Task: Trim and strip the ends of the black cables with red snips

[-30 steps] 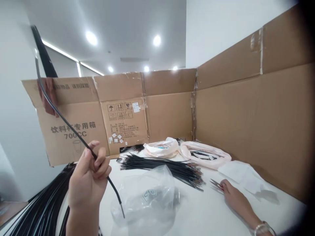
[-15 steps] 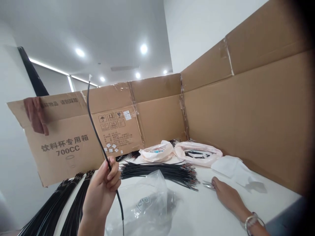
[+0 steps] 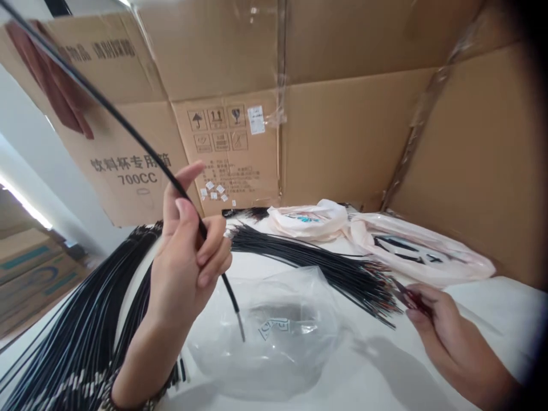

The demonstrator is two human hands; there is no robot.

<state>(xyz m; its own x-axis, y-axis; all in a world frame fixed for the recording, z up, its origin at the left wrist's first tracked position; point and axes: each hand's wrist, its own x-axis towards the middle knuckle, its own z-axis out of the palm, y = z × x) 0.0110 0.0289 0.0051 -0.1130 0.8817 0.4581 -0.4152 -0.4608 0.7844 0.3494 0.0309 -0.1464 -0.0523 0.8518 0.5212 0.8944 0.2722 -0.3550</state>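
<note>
In my left hand (image 3: 182,268), raised at centre left, is a single black cable (image 3: 128,130). The thumb and lower fingers close round it while the index finger points up. Its bare, thin metal-coloured lower end hangs over a clear plastic bag (image 3: 291,354), and its other end runs out of view at the upper left. My right hand (image 3: 458,337) grips a small pointed hand tool (image 3: 416,301) with reddish parts; its exact kind is unclear. The tool's tip is near the orange-brown ends of a black cable bundle (image 3: 308,260) lying on the white table.
More black cable bundles (image 3: 107,291) spread along the left side. Behind the middle bundle lie two whitish plastic bags, one with blue print (image 3: 308,214), the other (image 3: 462,268) holding dark pieces. Cardboard walls (image 3: 351,131) enclose the back and right. A brown cloth (image 3: 55,85) hangs at upper left.
The view has tipped down towards the table. The cable now slants to the upper left, and my left index finger has lifted off it. My right hand is nearer the middle bundle's ends.
</note>
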